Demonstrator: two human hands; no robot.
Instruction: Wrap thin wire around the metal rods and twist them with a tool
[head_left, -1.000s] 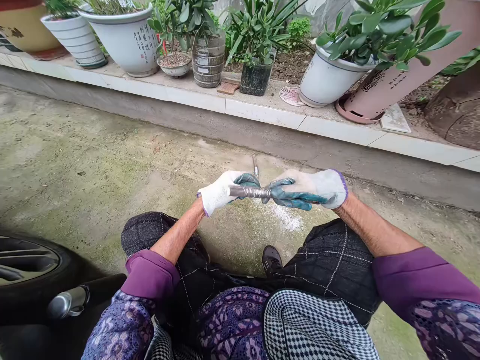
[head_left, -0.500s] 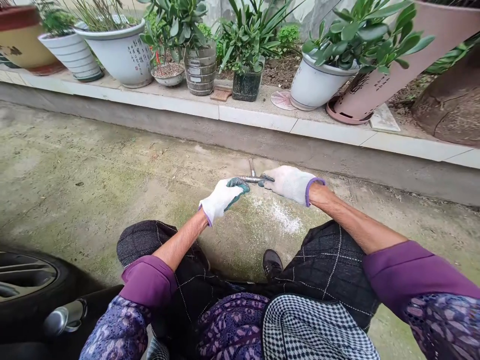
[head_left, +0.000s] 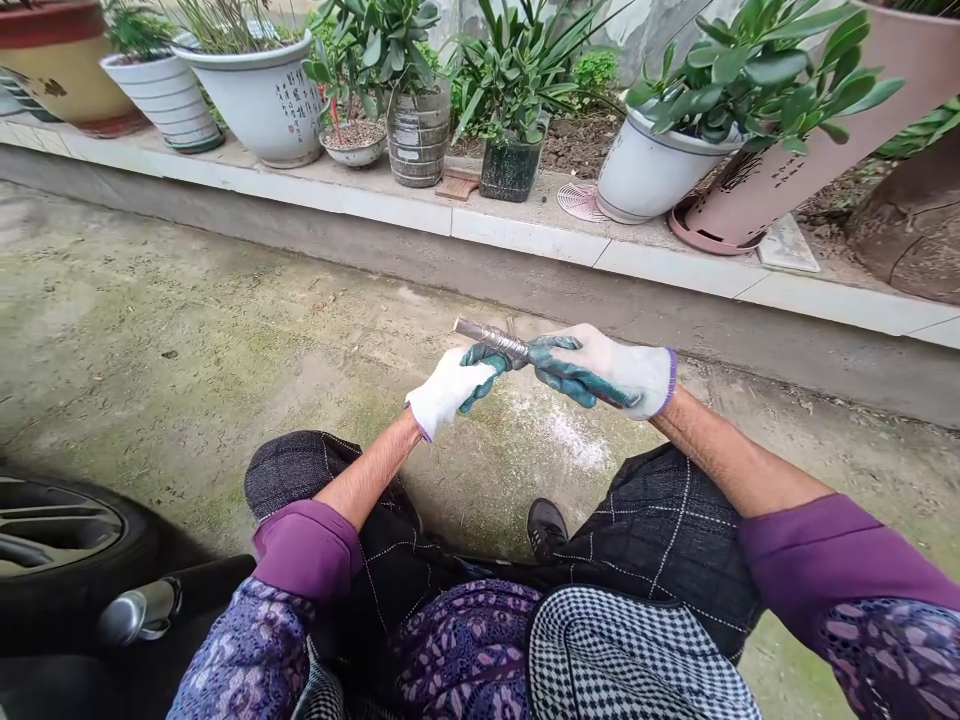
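Both hands wore white knit gloves with green-coated palms. The right hand had its fingers curled tight round a short grey ribbed metal rod. The rod's free end stuck out up-left past them. The left hand pinched the rod just beside the right fingers, fingertips closed on it, above the mossy concrete ground.
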